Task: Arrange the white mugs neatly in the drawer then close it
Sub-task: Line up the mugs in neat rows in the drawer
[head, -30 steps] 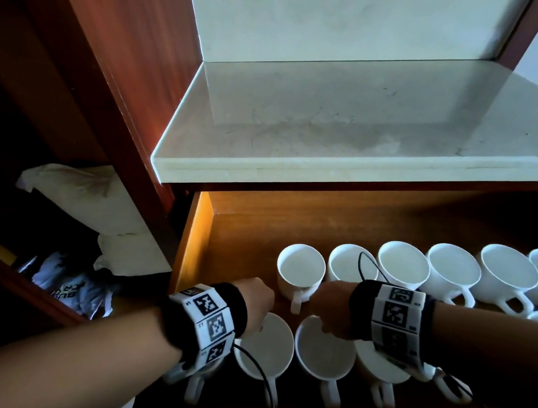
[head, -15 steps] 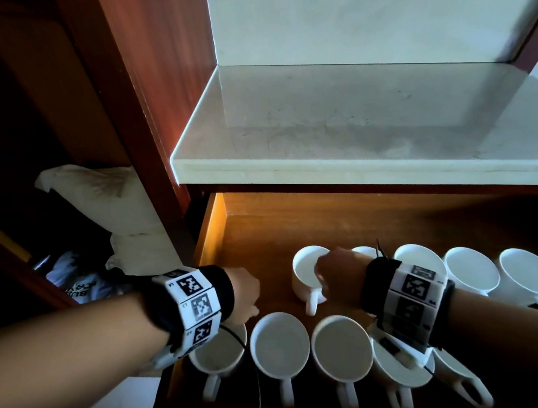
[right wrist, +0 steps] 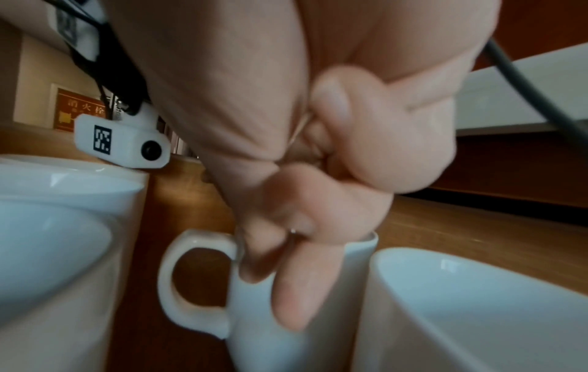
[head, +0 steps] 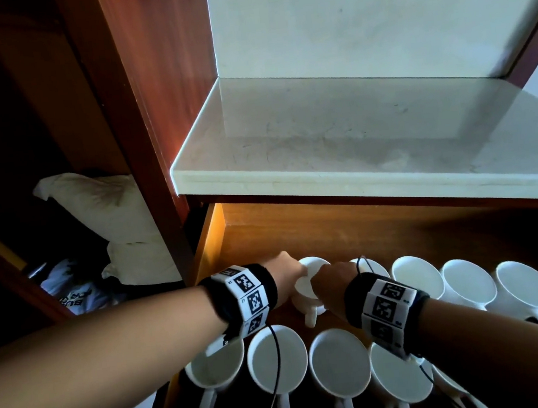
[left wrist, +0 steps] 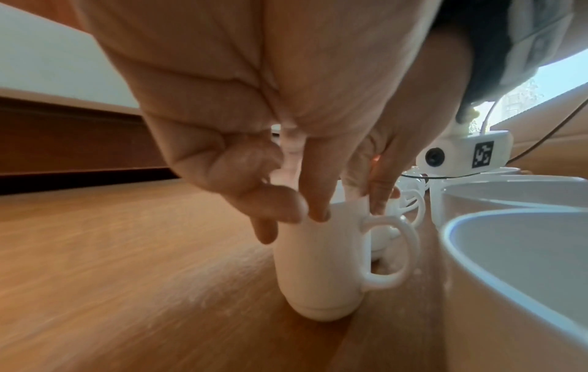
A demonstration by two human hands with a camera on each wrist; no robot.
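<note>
An open wooden drawer (head: 346, 229) holds two rows of white mugs: a back row (head: 418, 278) and a front row (head: 274, 362), handles toward me. Both hands are on the leftmost back-row mug (head: 306, 294). My left hand (head: 287, 276) holds its left rim, and the left wrist view shows fingertips (left wrist: 318, 211) curled over the mug (left wrist: 318, 271). My right hand (head: 331, 283) pinches the right rim beside the handle; in the right wrist view one finger (right wrist: 292, 297) lies down the wall of the mug (right wrist: 254, 327). The mug stands upright on the drawer floor.
A pale stone counter (head: 354, 148) overhangs the drawer's back half. A red-brown cabinet post (head: 152, 116) stands at the left. Beyond it, a dark compartment holds white cloth (head: 101, 201) and a printed bag (head: 74, 290). Bare drawer floor (left wrist: 127, 251) lies left of and behind the held mug.
My left hand has moved from the drawer's front left corner back and right onto the mug's rim. My right hand rose from the front row and now holds the same mug.
</note>
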